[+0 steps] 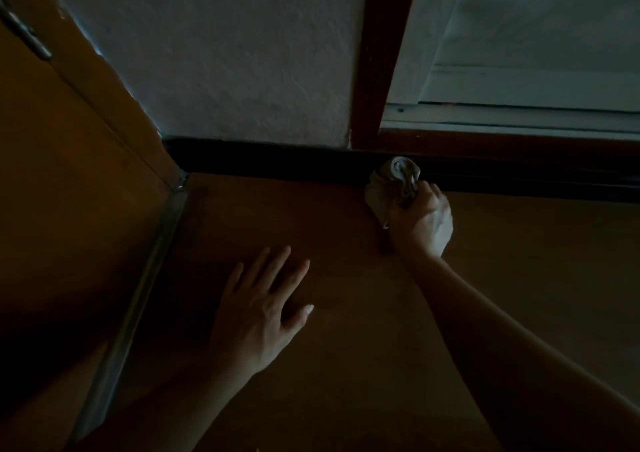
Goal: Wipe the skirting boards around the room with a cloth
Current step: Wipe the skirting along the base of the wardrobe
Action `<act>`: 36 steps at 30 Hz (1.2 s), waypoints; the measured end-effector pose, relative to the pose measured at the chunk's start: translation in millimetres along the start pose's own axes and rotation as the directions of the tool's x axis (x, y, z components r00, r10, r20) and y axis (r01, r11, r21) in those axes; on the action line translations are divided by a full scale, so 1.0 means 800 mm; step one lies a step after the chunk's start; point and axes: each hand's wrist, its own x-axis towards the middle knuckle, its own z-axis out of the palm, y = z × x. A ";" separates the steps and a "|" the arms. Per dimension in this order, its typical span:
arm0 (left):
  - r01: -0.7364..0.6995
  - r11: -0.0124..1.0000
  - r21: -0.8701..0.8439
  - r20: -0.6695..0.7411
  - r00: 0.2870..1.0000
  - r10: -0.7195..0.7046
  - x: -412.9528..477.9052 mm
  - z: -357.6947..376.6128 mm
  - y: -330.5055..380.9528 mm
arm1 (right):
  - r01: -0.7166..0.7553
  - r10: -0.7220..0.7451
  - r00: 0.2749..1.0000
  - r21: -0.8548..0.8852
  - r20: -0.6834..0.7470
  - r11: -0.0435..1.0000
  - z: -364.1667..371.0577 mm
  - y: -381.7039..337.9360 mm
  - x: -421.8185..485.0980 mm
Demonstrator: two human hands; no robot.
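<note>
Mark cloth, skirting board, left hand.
cloth [394, 174]: head view, bunched top end.
skirting board [263, 158]: head view, dark face left of the cloth.
left hand [256, 316]: head view, back of the hand.

Lighting poor: the whole corner is dim. Wall [242, 53]: white, rough-textured plaster. Floor [346, 365]: smooth, plain brown. Left side: a brown wooden door [52, 139] with a metal hinge [26, 34] near the top of the view, and a metal strip [138, 295] running along the floor at its foot. Right of the wall, a dark reddish wooden upright [384, 53] borders a pale window pane [536, 28] — a light-coloured rail [502, 119] lies along its base.
</note>
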 end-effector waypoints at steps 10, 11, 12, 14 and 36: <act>0.011 1.000 0.026 0.037 0.999 -0.012 0.002 -0.006 0.001 | 0.055 -0.055 0.998 0.018 0.006 0.998 0.016 -0.017 -0.009; 0.011 0.999 0.034 0.036 0.999 -0.012 0.003 -0.004 0.000 | 0.074 -0.074 0.997 0.021 0.022 0.997 0.018 -0.025 -0.010; 0.014 0.999 0.035 0.037 0.999 -0.015 0.003 -0.003 0.000 | 0.094 -0.094 0.995 0.021 0.040 0.995 0.021 -0.033 -0.012; 0.015 1.000 0.021 0.031 0.999 -0.016 0.004 -0.003 -0.001 | 0.127 -0.128 0.990 0.014 0.064 0.992 0.026 -0.044 -0.013; 0.000 0.999 0.047 0.055 0.998 -0.003 0.006 -0.013 0.004 | 0.008 -0.008 1.000 -0.049 -0.002 0.999 -0.012 0.028 0.012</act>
